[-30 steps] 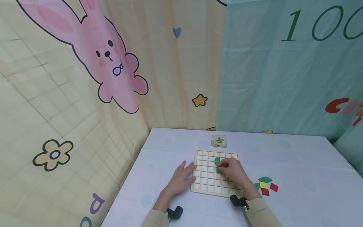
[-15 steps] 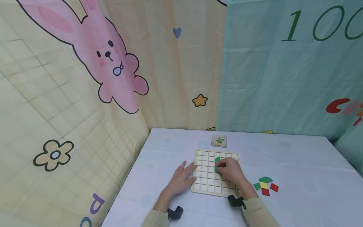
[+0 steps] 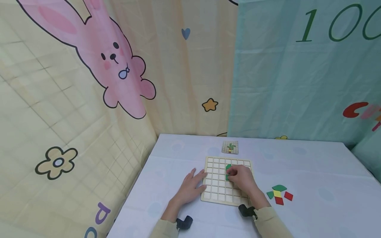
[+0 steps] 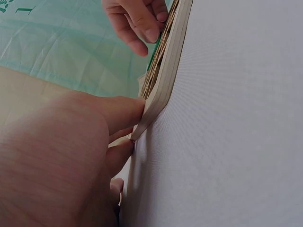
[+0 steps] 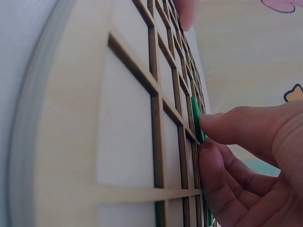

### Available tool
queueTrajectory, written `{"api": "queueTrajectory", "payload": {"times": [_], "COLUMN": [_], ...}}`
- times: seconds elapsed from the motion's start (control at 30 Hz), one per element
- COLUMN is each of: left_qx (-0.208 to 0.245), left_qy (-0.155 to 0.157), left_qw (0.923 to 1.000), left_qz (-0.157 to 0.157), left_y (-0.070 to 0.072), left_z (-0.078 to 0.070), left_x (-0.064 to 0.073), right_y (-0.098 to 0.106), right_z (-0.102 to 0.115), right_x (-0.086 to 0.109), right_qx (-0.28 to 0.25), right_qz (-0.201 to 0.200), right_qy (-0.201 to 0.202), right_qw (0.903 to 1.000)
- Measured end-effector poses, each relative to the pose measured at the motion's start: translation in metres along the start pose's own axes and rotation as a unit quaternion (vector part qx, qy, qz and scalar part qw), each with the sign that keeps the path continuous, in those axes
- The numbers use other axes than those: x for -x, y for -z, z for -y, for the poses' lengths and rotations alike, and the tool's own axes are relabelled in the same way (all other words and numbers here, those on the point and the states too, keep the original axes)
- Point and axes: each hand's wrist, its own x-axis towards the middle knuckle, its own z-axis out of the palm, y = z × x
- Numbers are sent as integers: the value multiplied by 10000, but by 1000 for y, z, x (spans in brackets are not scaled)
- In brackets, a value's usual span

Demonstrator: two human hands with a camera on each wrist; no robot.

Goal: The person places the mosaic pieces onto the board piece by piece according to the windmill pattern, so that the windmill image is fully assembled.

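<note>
A wooden grid board (image 3: pixel 212 190) of pale square cells lies on the table. My left hand (image 3: pixel 189 188) rests at its left side, fingers spread and fairly straight, with fingertips right at the edge; the left wrist view shows the thumb (image 4: pixel 124 111) against the frame. Over the board's upper middle, my right hand (image 3: pixel 243 178) pinches a flat green tile (image 5: pixel 196 122) between thumb and fingers, low against the grid. Another green tile with a rounded edge (image 3: pixel 228 166) lies in the cells just above the fingertips. The right fingers partly hide the green tiles.
Right of the board lie a green leaf-shaped tile (image 3: pixel 279 187), a small green tile (image 3: pixel 270 195), a yellow tile (image 3: pixel 276 193) and two red tiles (image 3: pixel 279 200). A picture card (image 3: pixel 230 147) with a gridded pattern lies behind the board. Printed curtains (image 3: pixel 190 76) hang behind the table.
The right hand has shifted slightly left over the board, and its forearm has uncovered the small green tile. The left hand stays at the board's edge.
</note>
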Motion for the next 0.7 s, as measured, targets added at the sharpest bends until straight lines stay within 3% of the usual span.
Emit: {"api": "queueTrajectory", "payload": {"times": [0.43, 0.7], "left_qx": [-9, -30], "left_qy": [73, 52], "left_qw": [10000, 10000], "left_qz": [48, 1], "left_y": [0, -1], "left_z": [0, 0], "left_x": [-1, 0], "right_y": [12, 28], "right_z": [1, 5], "right_x": [6, 13], "right_qx": [-292, -144], "right_qz": [-16, -134], "right_qy": [-33, -95], "right_qw": [9996, 9998]}}
